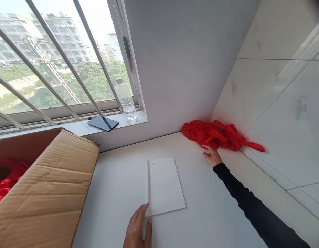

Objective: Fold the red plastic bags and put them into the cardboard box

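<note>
A flat white board (166, 186) lies on the white counter (118, 193). My left hand (138, 229) rests at its near left corner, fingertips touching the edge. My right hand (212, 156), in a black sleeve, stretches toward a heap of crumpled red cloth (213, 134) in the far right corner; the fingertips touch or almost touch its near edge. Neither hand is closed around anything.
An open cardboard box (51, 193) with more red cloth (7, 179) inside stands at the left. On the window sill lie a dark phone (102, 123) and a clear plastic bottle (125, 98). A tiled wall (278, 113) bounds the right side.
</note>
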